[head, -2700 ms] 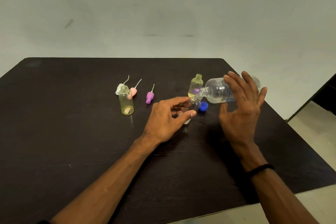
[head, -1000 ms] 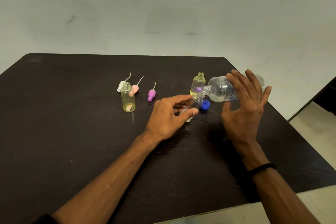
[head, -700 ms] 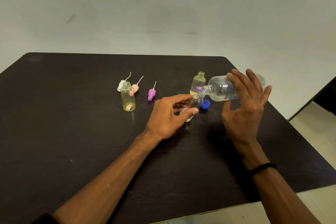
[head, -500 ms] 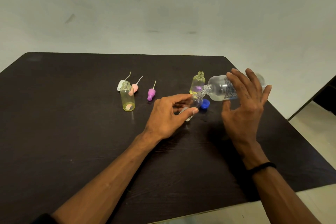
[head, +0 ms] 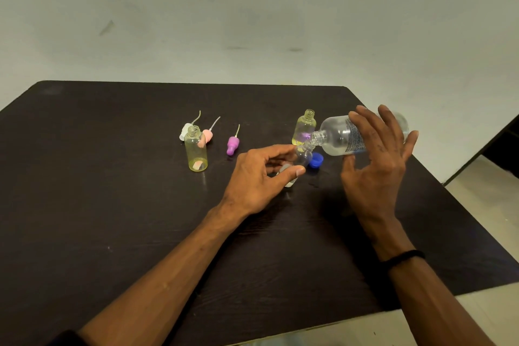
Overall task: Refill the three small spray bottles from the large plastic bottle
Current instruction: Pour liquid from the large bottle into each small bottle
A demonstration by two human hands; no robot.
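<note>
My right hand (head: pixel 376 166) grips the large clear plastic bottle (head: pixel 337 137), tipped almost level with its open mouth pointing left and down. That mouth meets the neck of a small clear spray bottle (head: pixel 302 155), which my left hand (head: pixel 261 177) holds tilted between thumb and fingers just above the table. Two more small yellowish bottles stand uncapped: one (head: pixel 304 126) right behind the pouring spot, the other (head: pixel 196 149) further left. Most of the held small bottle is hidden by my fingers.
Three spray tops with thin tubes lie on the dark table (head: pixel 112 205): white (head: pixel 186 132), pink (head: pixel 208 135) and purple (head: pixel 233 144). A blue cap (head: pixel 316 161) lies beside the held bottle. The table's right edge drops to a light floor (head: pixel 483 188).
Almost nothing differs; both hands keep the same pouring pose, and the view has shifted slightly since the earliest frame.
</note>
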